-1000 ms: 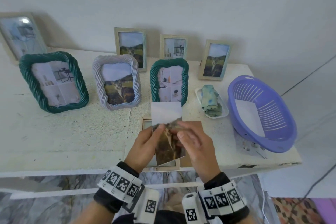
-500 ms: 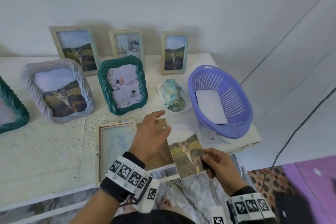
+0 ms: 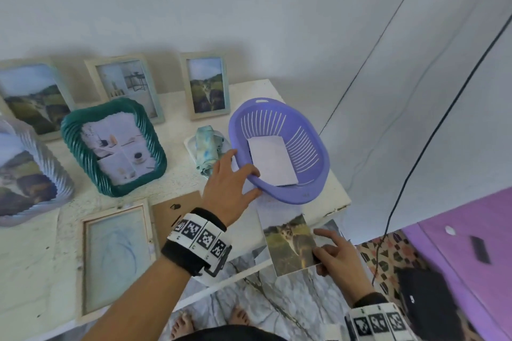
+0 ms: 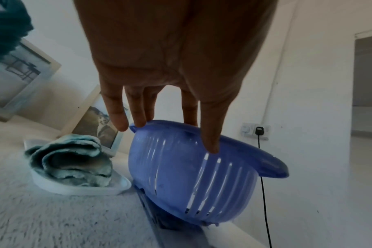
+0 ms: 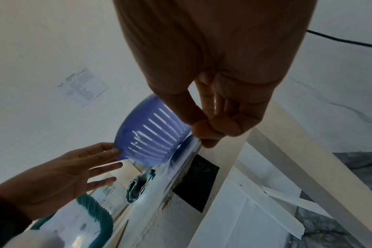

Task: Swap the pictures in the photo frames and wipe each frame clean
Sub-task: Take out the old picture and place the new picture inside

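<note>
A: While the right hand (image 3: 336,253) pinches the cat photo (image 3: 288,241) by its right edge, the print hangs past the table's front edge, just below the purple basket (image 3: 310,185).

B: Left hand (image 3: 227,188)?

A: Fingers straight and spread, tips touching the basket's near rim; nothing gripped. White card (image 3: 270,160) lies inside.

B: Frame?

A: Empty wooden frame (image 3: 113,260) flat on table (image 3: 30,271), brown backing board (image 3: 177,209) beside it.

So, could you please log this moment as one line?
left hand: open, fingers on purple basket rim | right hand: pinching cat photo | wooden frame: empty
</note>
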Demonstrator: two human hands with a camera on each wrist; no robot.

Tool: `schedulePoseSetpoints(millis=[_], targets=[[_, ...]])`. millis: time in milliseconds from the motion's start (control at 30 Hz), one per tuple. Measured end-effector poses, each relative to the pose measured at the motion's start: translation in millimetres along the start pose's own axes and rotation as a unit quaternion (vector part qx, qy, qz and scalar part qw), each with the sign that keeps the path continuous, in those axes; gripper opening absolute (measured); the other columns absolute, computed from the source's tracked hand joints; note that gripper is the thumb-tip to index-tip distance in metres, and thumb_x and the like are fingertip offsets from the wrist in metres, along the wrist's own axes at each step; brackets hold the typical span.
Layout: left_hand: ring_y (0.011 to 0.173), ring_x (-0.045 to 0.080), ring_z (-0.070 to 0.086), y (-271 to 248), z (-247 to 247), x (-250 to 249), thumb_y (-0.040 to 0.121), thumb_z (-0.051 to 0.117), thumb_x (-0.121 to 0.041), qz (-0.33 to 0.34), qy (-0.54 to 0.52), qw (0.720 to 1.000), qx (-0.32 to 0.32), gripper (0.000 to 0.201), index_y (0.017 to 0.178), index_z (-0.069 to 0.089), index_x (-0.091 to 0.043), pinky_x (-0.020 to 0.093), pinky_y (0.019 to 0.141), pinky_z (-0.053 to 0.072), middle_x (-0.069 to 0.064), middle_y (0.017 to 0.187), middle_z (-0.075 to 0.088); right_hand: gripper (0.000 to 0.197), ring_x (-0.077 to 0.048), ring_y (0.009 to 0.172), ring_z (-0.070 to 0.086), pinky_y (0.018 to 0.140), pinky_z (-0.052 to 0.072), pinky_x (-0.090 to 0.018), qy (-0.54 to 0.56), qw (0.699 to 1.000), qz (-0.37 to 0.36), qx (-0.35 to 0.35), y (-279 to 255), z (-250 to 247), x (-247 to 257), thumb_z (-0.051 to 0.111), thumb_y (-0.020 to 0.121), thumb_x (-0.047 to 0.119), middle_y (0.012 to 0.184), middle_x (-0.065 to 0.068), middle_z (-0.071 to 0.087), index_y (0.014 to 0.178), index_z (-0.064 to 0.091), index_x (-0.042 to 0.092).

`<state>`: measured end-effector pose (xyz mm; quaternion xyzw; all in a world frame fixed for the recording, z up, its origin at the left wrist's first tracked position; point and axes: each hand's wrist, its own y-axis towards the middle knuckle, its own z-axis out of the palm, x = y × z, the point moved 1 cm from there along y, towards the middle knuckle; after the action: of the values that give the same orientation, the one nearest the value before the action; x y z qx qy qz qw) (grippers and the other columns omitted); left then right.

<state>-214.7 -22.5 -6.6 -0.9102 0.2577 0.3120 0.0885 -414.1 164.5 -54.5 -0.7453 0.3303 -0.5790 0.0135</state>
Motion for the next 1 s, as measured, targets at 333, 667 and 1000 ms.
schedulePoseSetpoints(millis=[333, 667, 1000], targets=[[0.132, 0.027, 0.038, 6.4, -8.4, 6.3, 0.084, 0.07, -0.042, 0.012, -0.034, 0.999, -0.024, 0.033, 0.114, 0.06, -0.034, 0.047, 0.105, 0.04, 0.006, 0.152, 0.027, 0.006, -0.02, 0.044, 0.061, 0.048, 0.052, -0.031, -0.135, 0.989, -0.052, -0.038, 51.0, 17.5, 42.8, 0.058, 0.092, 0.012, 0.06, -0.012, 0.067, 0.086, 0.055, 0.012], [0.129, 0.032, 0.04, -7.8, 10.6, 14.4, 0.082, 0.074, -0.038, 0.027, -0.04, 0.998, -0.036, 0.031, 0.109, 0.061, -0.031, 0.049, 0.103, 0.041, 0.009, 0.151, 0.028, 0.013, -0.03, 0.059, 0.062, 0.065, 0.057, -0.046, -0.227, 0.971, -0.066, -0.043, 78.9, 18.1, 43.3, 0.061, 0.088, 0.028, 0.066, -0.009, 0.067, 0.092, 0.055, 0.017], [0.13, 0.026, 0.04, -16.5, 20.8, 21.9, 0.078, 0.049, -0.073, 0.051, -0.067, 0.995, -0.055, 0.049, 0.116, 0.054, -0.042, 0.044, 0.1, 0.041, -0.002, 0.156, 0.019, 0.018, -0.026, 0.067, 0.063, 0.068, 0.046, -0.031, -0.3, 0.928, -0.149, -0.161, 92.9, -71.2, 127.2, 0.058, 0.091, 0.032, 0.067, -0.003, 0.066, 0.084, 0.059, 0.014]])
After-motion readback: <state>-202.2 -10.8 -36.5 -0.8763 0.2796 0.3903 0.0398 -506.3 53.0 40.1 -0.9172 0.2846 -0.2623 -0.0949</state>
